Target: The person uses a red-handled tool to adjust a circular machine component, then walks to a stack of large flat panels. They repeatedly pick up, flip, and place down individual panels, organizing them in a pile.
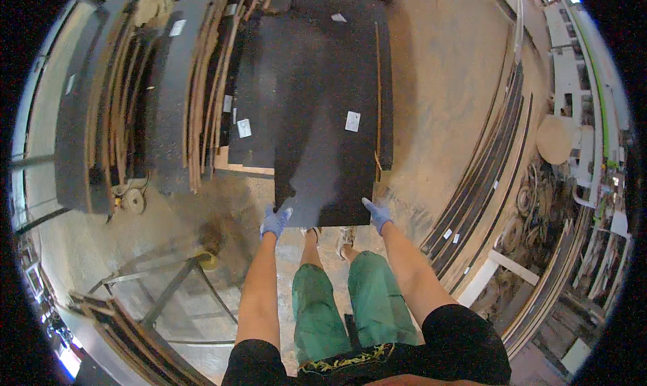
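A long black panel [326,177] lies in front of me, its near end jutting out past the dark boards under it. My left hand [275,220], in a blue glove with pale fingertips, grips the panel's near left corner. At the near right corner my right hand [378,215], gloved alike, grips the opposite edge. Both thumbs show at the panel's top face; the other fingers are mostly hidden at the edges or beneath. A white label [352,121] is stuck on the panel, and another label [244,128] sits on a dark board [256,69] to its left.
Upright stacks of dark panels [172,89] stand at the left. Long strips [472,184] lie along the right, beside coiled parts [515,234]. A metal frame [168,298] stands at the lower left, near more leaning boards [128,339]. Dusty floor [445,69] shows at the right.
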The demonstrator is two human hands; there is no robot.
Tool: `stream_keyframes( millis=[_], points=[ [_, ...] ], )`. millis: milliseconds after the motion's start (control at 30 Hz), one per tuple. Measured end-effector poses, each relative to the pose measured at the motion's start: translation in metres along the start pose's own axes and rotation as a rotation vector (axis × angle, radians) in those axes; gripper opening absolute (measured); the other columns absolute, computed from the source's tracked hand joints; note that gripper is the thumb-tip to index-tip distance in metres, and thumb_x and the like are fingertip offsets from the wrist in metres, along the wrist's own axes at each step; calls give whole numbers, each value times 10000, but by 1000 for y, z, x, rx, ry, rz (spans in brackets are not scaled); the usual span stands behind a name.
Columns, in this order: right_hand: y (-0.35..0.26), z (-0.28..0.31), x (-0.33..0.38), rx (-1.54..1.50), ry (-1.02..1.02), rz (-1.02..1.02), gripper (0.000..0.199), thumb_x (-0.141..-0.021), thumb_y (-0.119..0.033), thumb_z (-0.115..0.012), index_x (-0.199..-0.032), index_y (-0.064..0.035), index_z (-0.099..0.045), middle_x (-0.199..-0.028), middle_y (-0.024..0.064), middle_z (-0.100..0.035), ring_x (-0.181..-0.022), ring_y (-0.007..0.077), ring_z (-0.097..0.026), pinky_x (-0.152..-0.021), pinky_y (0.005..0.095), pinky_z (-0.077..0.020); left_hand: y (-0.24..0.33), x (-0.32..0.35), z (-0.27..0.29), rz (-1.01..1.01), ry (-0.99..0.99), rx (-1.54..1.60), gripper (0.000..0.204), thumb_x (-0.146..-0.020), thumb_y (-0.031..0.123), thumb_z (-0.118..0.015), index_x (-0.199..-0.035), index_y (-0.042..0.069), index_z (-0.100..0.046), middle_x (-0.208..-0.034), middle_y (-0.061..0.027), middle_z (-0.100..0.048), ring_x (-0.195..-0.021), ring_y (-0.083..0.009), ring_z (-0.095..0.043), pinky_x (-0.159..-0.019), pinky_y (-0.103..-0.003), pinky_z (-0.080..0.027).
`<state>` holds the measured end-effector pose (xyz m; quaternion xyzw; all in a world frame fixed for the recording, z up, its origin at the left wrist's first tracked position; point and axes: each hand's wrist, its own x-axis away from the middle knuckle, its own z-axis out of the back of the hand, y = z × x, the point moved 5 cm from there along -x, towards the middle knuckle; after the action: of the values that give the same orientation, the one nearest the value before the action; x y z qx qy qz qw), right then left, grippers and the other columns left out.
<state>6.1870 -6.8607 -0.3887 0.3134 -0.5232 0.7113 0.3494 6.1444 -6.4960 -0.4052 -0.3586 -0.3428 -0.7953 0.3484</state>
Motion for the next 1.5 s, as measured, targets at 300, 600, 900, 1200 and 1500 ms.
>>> stream_keyframes(
  millis=[300, 600, 900, 1200, 1500],
  points=[
    [-26, -24, -49, -579, -380, -347, 639, -695, -315, -756, -1202, -35, -487, -1165, 146, -550, -1059, 296, -537, -899, 413, -456, 36, -59, -9, -31, -326, 570, 593, -677, 448, -730, -1121, 92, -562, -1014, -39, -601, -919, -182, -557, -788, -347, -435],
    [-7, -12, -69, -439, 19, -173, 684, -669, -317, -774, -1205, -21, -469, -1119, 110, -566, -980, 249, -559, -827, 381, -472, 57, -67, -5, 120, -457, 618, 690, -616, 473, -764, -1149, 90, -550, -1078, -53, -574, -983, -198, -520, -840, -362, -409],
    [-9, -16, -63, -770, -156, -221, 508, -736, -252, -720, -1156, -45, -526, -1069, 114, -600, -968, 290, -573, -822, 442, -490, 49, -83, -5, 38, -426, 705, 764, -616, 500, -748, -1216, 105, -490, -1189, -80, -511, -1084, -242, -465, -896, -413, -375],
    [2, -22, 44, -765, -421, -238, 597, -786, -349, -651, -1266, -63, -442, -1247, 119, -496, -1140, 289, -470, -994, 416, -357, 7, 17, 31, 32, -524, 682, 686, -726, 406, -689, -1263, 62, -436, -1138, -80, -536, -993, -215, -531, -872, -351, -430],
    [71, 7, 59, -817, -387, -343, 527, -832, -419, -557, -1262, -130, -461, -1234, 74, -516, -1109, 270, -486, -950, 431, -395, -47, 82, 30, -10, -667, 663, 510, -685, 318, -737, -1102, 70, -583, -1021, -36, -597, -966, -135, -535, -863, -297, -423]
  ],
)
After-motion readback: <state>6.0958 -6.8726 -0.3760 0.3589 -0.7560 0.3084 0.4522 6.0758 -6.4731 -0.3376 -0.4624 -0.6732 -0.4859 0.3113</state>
